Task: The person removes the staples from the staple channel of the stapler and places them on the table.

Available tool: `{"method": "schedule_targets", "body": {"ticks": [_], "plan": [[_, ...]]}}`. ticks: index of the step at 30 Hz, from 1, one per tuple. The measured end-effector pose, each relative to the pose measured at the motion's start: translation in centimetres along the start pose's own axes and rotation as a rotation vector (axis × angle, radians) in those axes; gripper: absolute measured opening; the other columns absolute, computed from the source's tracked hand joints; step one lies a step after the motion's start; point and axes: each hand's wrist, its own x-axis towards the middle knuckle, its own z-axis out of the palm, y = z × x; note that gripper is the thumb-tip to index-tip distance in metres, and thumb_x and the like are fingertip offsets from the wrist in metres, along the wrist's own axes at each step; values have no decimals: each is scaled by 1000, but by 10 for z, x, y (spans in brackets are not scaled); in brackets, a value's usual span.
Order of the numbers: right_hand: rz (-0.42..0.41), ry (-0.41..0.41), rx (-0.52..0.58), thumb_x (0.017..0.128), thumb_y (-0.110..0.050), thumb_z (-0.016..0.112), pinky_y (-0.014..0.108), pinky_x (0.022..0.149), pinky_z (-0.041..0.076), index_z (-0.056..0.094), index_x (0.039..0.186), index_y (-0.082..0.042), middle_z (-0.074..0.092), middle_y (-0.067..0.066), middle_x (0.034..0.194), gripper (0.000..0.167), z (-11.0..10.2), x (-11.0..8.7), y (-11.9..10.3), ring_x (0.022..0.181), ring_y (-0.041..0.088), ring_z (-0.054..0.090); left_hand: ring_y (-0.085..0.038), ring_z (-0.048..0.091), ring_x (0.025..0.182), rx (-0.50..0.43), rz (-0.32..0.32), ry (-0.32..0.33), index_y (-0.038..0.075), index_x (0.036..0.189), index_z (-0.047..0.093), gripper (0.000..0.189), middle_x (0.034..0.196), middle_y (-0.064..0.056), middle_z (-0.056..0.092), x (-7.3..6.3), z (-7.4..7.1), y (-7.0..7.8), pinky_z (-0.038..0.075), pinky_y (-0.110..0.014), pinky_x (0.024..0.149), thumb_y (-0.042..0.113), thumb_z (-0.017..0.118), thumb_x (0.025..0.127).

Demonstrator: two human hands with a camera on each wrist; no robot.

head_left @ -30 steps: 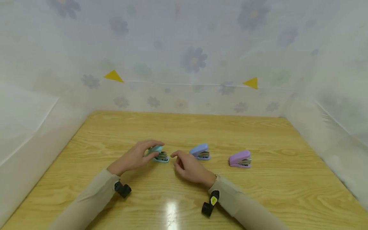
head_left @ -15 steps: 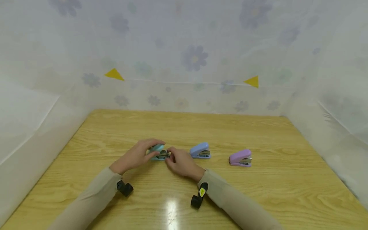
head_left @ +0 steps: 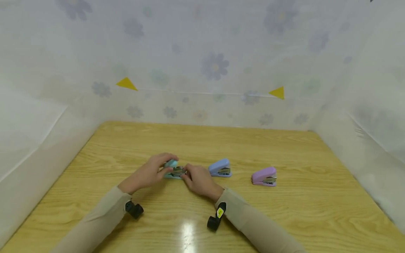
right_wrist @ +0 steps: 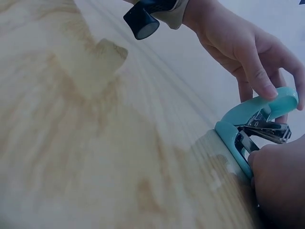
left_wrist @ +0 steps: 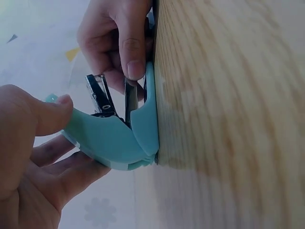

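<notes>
A teal stapler [head_left: 171,163] sits on the wooden table with its top cover raised. In the left wrist view, the stapler [left_wrist: 109,138] shows its metal parts spread apart between cover and base. My left hand [head_left: 147,174] grips the cover from the left, thumb on the near side and fingers on the far side. At the front end, my right hand [head_left: 200,180] pinches the lower metal strip and base between thumb and curled fingers. The right wrist view shows the right hand [right_wrist: 281,174] hiding that front tip.
To the right of the hands stand a blue stapler [head_left: 219,167] and, farther right, a purple stapler [head_left: 264,175]. The blue one is close behind the right hand. White flower-patterned sheeting [head_left: 190,70] walls the table [head_left: 202,140] at the back and sides.
My right hand has moved left, from apart beside the teal stapler to its front end, and its thumb and fingers have closed there. The left hand has stayed on the cover.
</notes>
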Motion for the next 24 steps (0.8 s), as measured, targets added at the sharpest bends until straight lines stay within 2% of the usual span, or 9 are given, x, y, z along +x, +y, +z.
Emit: {"method": "schedule_targets", "body": {"ticks": [5,10,17,24], "plan": [[17,-16,-17,95,-22,61,18,53,42,65,104,-8,63,-5,69,17,-2,0,-3,56,3,53,-33,54,119,-63,-37,27,5,125,54,31,125,-16,56,-5,-1,-5,49,-48,95,5,59,95],[30,-34,-2,95,-24,60,16,50,38,66,105,-11,62,-6,69,18,-2,0,-5,55,0,49,-32,55,116,-25,-22,77,9,122,55,29,123,-13,55,-11,-6,-8,51,-51,92,8,60,95],[47,-41,7,96,-24,59,16,50,36,66,106,-12,60,-7,67,18,0,-1,-5,54,-1,46,-26,59,104,49,-56,76,10,123,54,28,117,-11,59,-18,-13,-13,54,-43,81,12,60,95],[53,-28,13,96,-24,60,17,51,37,66,105,-11,62,-6,69,17,-2,1,-5,56,0,48,-22,64,94,75,-33,69,12,120,55,27,109,-7,63,-16,-19,-13,56,-34,73,10,62,94]]}}
